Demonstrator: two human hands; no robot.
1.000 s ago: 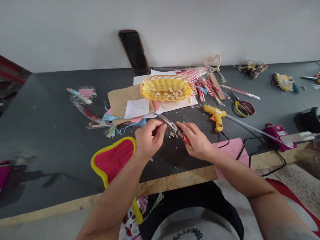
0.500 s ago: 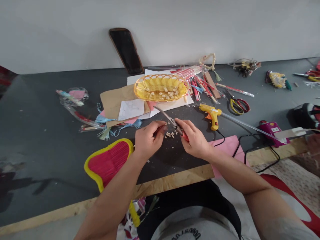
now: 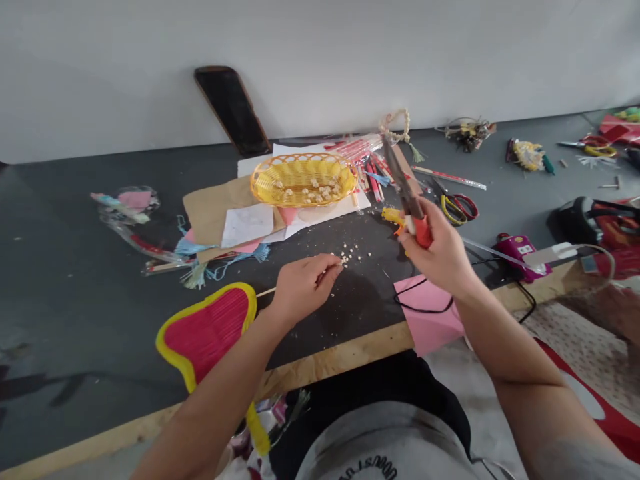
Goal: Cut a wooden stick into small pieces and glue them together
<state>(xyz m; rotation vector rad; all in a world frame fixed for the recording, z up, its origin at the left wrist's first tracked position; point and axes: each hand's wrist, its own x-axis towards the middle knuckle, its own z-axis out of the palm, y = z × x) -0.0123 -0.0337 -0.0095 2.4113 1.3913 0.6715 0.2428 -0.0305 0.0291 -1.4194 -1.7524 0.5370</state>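
Gripping a red-handled cutting tool [image 3: 403, 180], the right hand [image 3: 443, 250] is raised over the table [image 3: 100, 320], the blades pointing up and away toward the back edge. The left hand [image 3: 305, 287] has its fingertips pinched together at small pale bits [image 3: 351, 248] scattered between the two hands; whether it grasps one of them cannot be told. A thin stick [image 3: 265, 292] shows between that hand and a red, yellow-rimmed piece [image 3: 213, 330], which lies left of it toward the front edge. Beyond the hands, a yellow oval basket [image 3: 295, 175] holds pale clusters [image 3: 314, 193] and stands on papers [image 3: 247, 225] near the back edge. Just right of the basket lie red and pale sticks [image 3: 375, 181], some in clear wrapping. A yellow glue gun [image 3: 392, 215] is partly hidden behind the right hand, with scissors [image 3: 459, 208] right of it. Pink paper [image 3: 427, 317] overhangs the front edge, below the right hand. A phone [image 3: 233, 107] leans against the wall [image 3: 325, 60] behind the back edge, left of the basket.
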